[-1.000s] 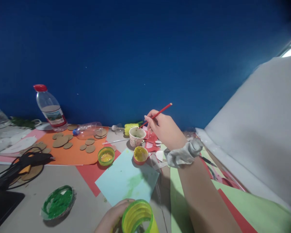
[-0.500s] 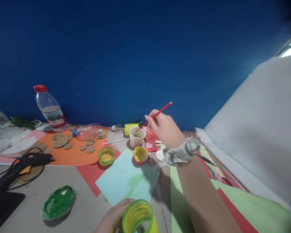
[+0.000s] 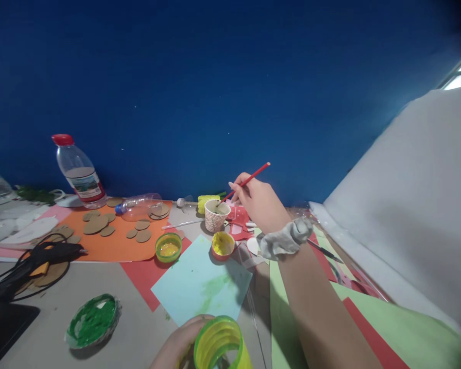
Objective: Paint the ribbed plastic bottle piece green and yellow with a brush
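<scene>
Pinched in my right hand point(image 3: 255, 197) is a red paintbrush point(image 3: 253, 176), tilted, its lower end inside a patterned paper cup point(image 3: 215, 220). The cup's rim hides the brush tip. At the bottom edge my left hand point(image 3: 186, 341) is wrapped round a yellow-green painted plastic container point(image 3: 219, 342), whose open top faces up; most of that hand is out of frame. In front of the paper cup sits a small cup of yellow paint point(image 3: 223, 245). A green-rimmed dish point(image 3: 168, 249) with yellow paint stands to its left.
A light blue sheet point(image 3: 188, 287) with green smears lies in the middle. To the left are a green paint dish point(image 3: 94, 319), a red-capped bottle point(image 3: 82, 177), a clear bottle point(image 3: 140, 206) on its side, cardboard discs point(image 3: 96, 224) and black cables point(image 3: 49, 253). Blue wall behind.
The paintbrush has shifted very slightly left and down in the paper cup, with my right hand. My left hand and the plastic container look almost unmoved.
</scene>
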`<state>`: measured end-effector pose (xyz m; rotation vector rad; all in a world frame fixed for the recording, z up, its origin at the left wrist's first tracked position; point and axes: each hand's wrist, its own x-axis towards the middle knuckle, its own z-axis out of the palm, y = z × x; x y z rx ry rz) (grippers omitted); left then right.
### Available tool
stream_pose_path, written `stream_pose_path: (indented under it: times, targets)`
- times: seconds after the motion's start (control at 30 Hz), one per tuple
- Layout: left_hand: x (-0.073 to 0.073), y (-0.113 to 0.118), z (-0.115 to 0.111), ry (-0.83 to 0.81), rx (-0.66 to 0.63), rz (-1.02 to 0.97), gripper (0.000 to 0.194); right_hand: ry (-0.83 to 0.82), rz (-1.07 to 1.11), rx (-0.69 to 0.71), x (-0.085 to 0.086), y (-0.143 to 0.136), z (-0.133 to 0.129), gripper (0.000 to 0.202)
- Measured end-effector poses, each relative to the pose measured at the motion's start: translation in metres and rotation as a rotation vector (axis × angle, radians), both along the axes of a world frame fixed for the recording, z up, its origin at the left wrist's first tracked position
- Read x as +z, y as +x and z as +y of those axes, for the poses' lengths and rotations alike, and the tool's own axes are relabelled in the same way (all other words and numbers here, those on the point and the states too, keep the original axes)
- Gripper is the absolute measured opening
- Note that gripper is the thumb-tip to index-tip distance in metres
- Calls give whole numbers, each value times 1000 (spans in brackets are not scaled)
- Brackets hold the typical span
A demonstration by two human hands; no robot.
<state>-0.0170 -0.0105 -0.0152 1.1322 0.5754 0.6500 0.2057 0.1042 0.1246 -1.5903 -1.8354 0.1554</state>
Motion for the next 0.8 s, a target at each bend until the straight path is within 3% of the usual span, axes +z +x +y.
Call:
stream_pose_path:
  times: [0.37, 0.63, 0.8]
  targets:
    - [-11, -1, 0, 27, 17, 10, 66, -65, -77, -1, 9, -5, -10, 16]
    - [-4, -1, -4, -145, 62, -6, 44, -121, -131, 42, 15, -7, -17, 17]
    - [-6, 0, -3, -77, 65, -43, 50, -163, -171, 57, 21, -9, -23, 18]
